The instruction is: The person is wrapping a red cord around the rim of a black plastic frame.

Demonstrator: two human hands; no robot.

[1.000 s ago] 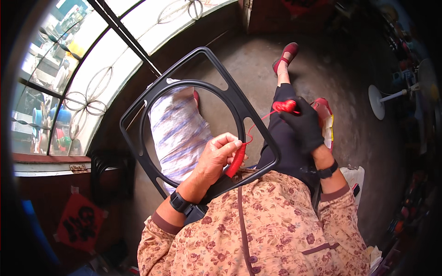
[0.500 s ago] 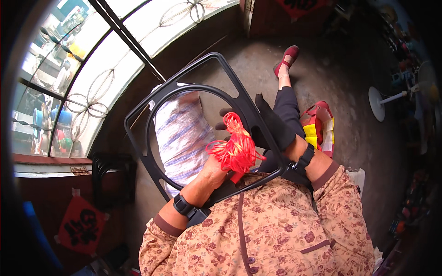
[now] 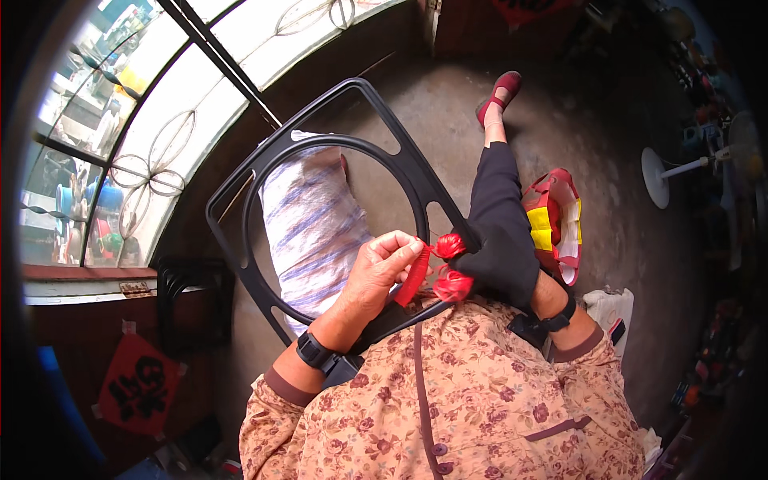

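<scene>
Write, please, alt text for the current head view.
The bare left hand pinches red cord where it wraps around a black, round-holed frame; the black-gloved right hand grips the cord bundle. White, blue-streaked cloth shows behind the frame.

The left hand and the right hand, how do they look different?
The left hand is bare, while the right hand wears a black glove. The left hand pinches at the red wrapping on the black frame, while the right hand holds a red cord bundle. Both have a black wristband.
</scene>
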